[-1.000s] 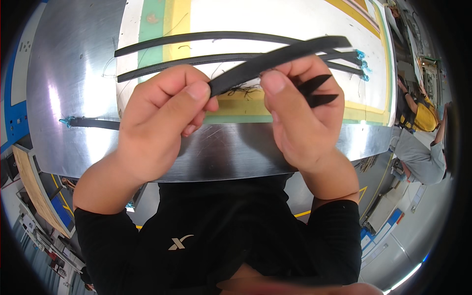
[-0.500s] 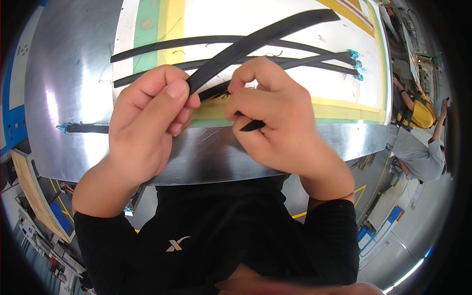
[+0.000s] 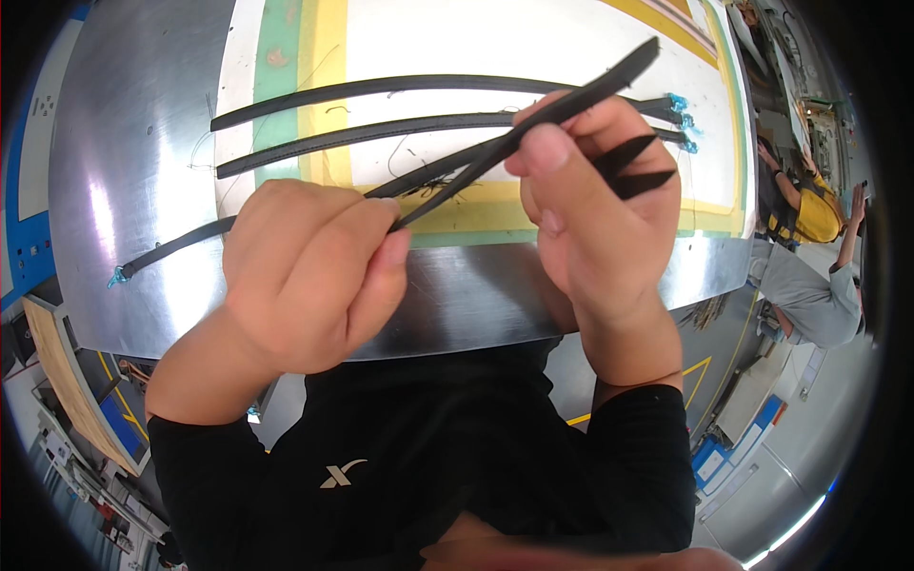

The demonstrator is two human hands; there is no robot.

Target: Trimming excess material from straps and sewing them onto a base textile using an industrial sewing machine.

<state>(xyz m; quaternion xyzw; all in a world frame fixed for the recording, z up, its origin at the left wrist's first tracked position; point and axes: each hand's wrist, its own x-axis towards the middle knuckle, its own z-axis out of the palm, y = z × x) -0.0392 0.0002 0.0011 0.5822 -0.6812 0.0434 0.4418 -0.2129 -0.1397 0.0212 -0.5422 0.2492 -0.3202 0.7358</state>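
Head view: a black strip (image 3: pixel 590 93) is held slantwise above the worktable (image 3: pixel 447 290), between two bare hands.
The left hand (image 3: pixel 309 262) is curled, apparently gripping its lower part; the right hand (image 3: pixel 595 205) pinches it between thumb and fingers, with two dark pointed tips (image 3: pixel 640 183) jutting beside the palm. The strip looks light, bendable and hardly fragile; its thin, flat shape may twist, so a pinch across its flat faces near the free end should suit. Loose threads (image 3: pixel 438 186) could snag on fingers.
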